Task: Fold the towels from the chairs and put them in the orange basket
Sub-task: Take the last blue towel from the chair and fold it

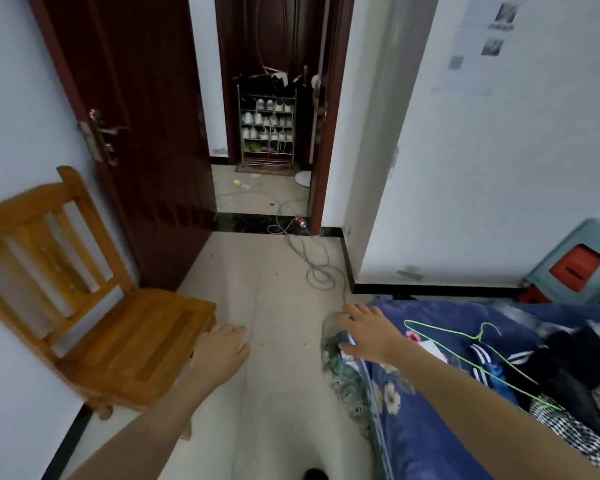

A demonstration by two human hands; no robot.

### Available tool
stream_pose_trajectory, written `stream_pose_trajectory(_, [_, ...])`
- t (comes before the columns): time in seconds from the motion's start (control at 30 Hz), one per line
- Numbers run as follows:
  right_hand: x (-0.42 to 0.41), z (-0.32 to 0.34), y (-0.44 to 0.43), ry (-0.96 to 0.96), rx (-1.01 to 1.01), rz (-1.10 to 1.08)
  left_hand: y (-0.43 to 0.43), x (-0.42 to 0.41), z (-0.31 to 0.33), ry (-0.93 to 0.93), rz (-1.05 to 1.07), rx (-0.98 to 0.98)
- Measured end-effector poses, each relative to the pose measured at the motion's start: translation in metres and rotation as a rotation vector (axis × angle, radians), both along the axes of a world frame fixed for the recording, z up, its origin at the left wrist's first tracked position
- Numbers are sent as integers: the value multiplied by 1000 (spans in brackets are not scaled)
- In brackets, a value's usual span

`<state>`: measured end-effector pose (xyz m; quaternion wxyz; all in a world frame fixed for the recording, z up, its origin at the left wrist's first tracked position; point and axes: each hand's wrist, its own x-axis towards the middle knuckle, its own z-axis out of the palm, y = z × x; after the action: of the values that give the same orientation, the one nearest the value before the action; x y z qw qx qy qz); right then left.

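We see wooden chair point(118, 341) bare, no towel on seat. Left hand point(222, 348) open over floor point(274, 393) beside chair; right hand point(364, 332) open, flat on bed point(430, 427) corner. Orange basket out of view; we judge this chair done.

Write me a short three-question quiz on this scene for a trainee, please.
1. True or false: the wooden chair has a bare seat.
2. What do the fingers of the right hand touch? A) the blue floral bedcover B) the door handle C) the shoe rack
3. Fill in: the wire hanger lying on that bedcover is ____.
Key: 1 true; 2 A; 3 green.
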<state>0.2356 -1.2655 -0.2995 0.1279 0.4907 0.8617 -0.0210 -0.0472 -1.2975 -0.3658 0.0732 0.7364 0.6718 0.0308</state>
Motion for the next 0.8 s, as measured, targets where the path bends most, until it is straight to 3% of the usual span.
stream_pose_trajectory(0.27, [-11, -28, 171, 29, -71, 135, 140, -10, -31, -38, 148, -99])
stream_pose_trajectory(0.37, [-29, -33, 228, 56, -94, 197, 166, -19, -29, -88, 321, 3])
stream_pose_trajectory(0.53, [-82, -50, 310, 76, -153, 318, 196, -51, -43, -140, 467, 28])
stream_pose_trajectory(0.8, [-196, -78, 459, 38, -207, 470, 293, -144, -85, -255, 762, -166])
